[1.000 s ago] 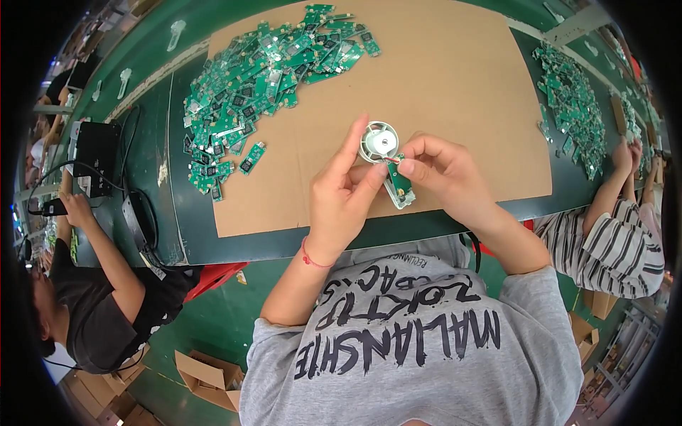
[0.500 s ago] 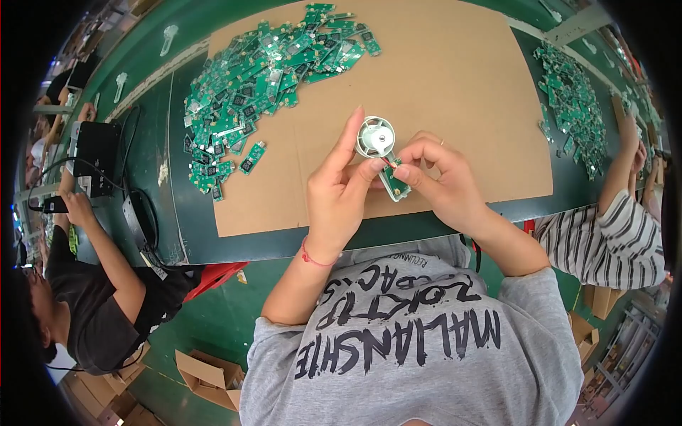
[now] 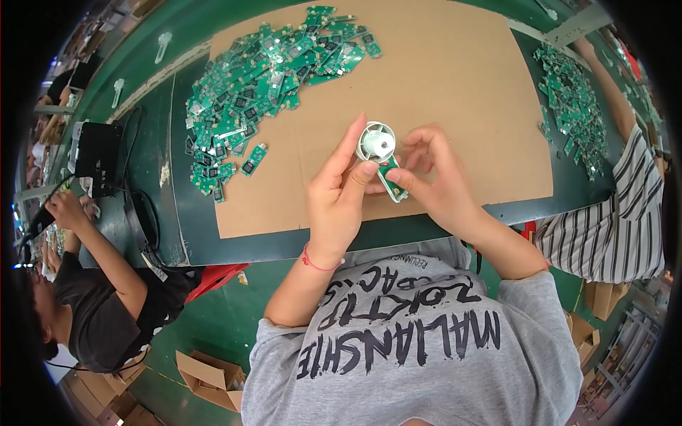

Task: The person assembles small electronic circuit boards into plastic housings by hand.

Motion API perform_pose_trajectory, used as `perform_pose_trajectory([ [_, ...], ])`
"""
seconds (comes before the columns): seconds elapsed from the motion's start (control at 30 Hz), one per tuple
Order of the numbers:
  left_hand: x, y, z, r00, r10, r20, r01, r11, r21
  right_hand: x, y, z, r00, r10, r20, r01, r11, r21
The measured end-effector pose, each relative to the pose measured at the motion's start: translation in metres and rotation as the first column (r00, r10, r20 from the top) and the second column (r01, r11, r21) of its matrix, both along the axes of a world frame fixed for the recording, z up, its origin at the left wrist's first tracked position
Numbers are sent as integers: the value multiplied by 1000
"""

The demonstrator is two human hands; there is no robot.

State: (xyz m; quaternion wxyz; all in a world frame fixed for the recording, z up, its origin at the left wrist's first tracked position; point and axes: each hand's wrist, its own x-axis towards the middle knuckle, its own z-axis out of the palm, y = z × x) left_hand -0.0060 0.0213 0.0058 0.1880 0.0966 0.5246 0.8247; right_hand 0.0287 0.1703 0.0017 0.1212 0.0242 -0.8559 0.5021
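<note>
My left hand (image 3: 339, 188) holds a small pale-green fan housing (image 3: 366, 150), its round ring upright past my fingertips. A white hub sits in the middle of the ring. Along the short handle part below lies a green circuit board (image 3: 393, 183), with my left thumb at its upper end. My right hand (image 3: 444, 181) is beside the handle, its thumb tip against the board and its other fingers curled loosely apart from the thumb. The far side of the housing and some left fingers are hidden.
A brown cardboard sheet (image 3: 455, 92) covers the green table. Piled circuit boards (image 3: 249, 92) lie at its far left; another board heap (image 3: 574, 106) is at the right. A black box (image 3: 97, 153) with cables stands left. Co-workers sit on both sides.
My right fingers have spread away from the red wire they pinched beside the board. The fan housing has tilted slightly in my left hand. The co-workers' arms on both sides have moved.
</note>
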Motion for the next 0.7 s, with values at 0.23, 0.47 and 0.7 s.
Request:
perform_pose_trajectory([
  [0.23,6,6,-11,947,124,-295,-172,975,-142,-4,3,2,828,413,380,-188,843,-505],
  [0.47,1,27,1,967,183,-179,-181,983,28,-11,2,18,929,283,237,-246,953,-176],
  [0.7,-11,25,8,989,148,-2,-148,988,-34,-32,19,24,856,422,298,-266,854,-447],
])
